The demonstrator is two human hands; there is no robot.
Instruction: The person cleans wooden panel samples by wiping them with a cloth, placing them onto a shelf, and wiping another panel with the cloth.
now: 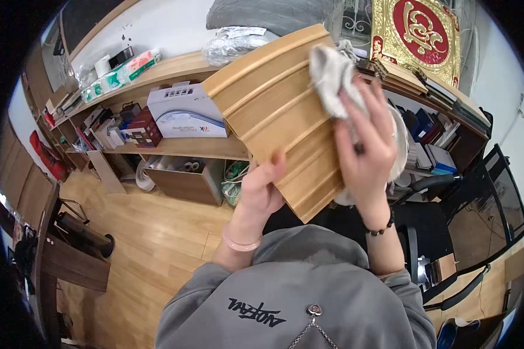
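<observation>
A light-brown, wood-coloured ridged panel [285, 110] is held up tilted in front of my chest. My left hand [263, 187] grips its lower left edge, with the thumb on the front face and the other fingers hidden behind. My right hand [368, 142] is closed on a crumpled white cloth [332, 78], which lies against the panel's upper right part. Behind my right wrist shows part of a white round object [399, 148]; its kind I cannot make out.
Beyond the panel runs a wooden shelf unit [180, 65] with a white box [186, 110], books and plastic-wrapped bundles. A red-and-gold framed plaque [416, 38] stands at the upper right. A black office chair [477, 203] is to my right. Wooden floor [151, 244] extends at left.
</observation>
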